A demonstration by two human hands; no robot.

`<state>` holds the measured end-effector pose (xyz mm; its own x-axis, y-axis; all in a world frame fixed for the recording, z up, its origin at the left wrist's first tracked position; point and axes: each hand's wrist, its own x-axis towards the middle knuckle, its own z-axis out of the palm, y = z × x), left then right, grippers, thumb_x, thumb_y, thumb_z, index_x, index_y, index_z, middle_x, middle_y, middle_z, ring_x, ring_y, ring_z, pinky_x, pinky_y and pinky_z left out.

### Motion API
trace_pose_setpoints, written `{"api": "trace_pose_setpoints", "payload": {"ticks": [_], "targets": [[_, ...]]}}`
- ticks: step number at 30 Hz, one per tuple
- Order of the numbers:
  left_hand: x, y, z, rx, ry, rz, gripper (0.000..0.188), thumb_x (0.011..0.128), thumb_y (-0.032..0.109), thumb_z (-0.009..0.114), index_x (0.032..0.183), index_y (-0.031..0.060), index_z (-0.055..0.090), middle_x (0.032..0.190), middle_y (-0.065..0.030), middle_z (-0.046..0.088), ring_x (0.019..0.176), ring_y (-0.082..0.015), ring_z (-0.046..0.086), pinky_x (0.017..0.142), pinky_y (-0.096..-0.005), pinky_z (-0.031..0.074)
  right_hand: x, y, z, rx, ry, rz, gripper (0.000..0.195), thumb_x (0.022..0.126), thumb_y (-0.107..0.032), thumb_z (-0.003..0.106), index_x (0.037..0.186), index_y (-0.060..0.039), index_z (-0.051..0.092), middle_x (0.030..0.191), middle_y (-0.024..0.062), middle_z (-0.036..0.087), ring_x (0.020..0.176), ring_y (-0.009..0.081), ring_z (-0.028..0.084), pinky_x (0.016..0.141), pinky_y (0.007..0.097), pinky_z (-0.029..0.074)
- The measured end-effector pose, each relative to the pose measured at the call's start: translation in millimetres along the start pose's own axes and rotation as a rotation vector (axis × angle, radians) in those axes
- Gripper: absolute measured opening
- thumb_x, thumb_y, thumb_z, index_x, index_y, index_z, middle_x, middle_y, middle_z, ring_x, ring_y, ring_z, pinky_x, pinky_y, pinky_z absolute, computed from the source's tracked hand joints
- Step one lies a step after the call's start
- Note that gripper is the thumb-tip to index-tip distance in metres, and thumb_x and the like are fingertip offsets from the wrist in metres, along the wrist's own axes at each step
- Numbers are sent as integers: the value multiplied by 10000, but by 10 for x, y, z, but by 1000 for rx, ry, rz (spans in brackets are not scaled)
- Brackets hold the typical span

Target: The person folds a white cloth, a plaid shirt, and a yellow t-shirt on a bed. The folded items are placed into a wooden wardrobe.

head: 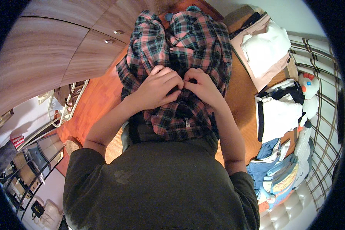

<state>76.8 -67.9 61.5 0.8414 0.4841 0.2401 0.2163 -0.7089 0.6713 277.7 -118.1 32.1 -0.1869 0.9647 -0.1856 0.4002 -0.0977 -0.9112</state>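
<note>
A plaid shirt (pixel 195 37) in pink, black and teal lies across my lap and knees. Its collar end, with a small white label (pixel 187 122), is nearest my waist. Both hands meet at the front opening just above the collar. The fingers of my left hand (pixel 164 84) curl onto the fabric there. Beside it, thumb and forefinger of my right hand (pixel 199 84) pinch at the same spot. Whatever small part the fingertips grip is hidden beneath them.
On the right, a bed with an orange-brown mat (pixel 243 95) holds folded white clothes (pixel 266 49), another white garment (pixel 280 118), blue clothes (pixel 270 166) and a white plush toy (pixel 310 86). Wooden cabinets (pixel 46 49) stand left. A white metal rack (pixel 72 100) sits below them on the wooden floor (pixel 100 95).
</note>
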Motion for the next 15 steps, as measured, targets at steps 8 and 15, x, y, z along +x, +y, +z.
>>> {"api": "trace_pose_setpoints", "payload": {"ticks": [8, 15], "targets": [[-11, -41, -35, -216, -39, -62, 184, 749, 57, 717, 884, 67, 593, 826, -47, 620, 802, -250, 582, 854, -382, 414, -36, -42, 29, 88, 37, 66, 185, 793, -197, 629, 780, -12, 619, 758, 104, 601, 826, 270, 548, 747, 363, 434], [-53, -29, 138, -103, 174, -24, 215, 715, 66, 769, 871, 49, 622, 829, -70, 637, 775, -261, 602, 760, -365, 468, -75, -24, 85, 33, 66, 49, 187, 797, -197, 621, 764, -13, 606, 750, 115, 599, 818, 297, 550, 738, 395, 433]]}}
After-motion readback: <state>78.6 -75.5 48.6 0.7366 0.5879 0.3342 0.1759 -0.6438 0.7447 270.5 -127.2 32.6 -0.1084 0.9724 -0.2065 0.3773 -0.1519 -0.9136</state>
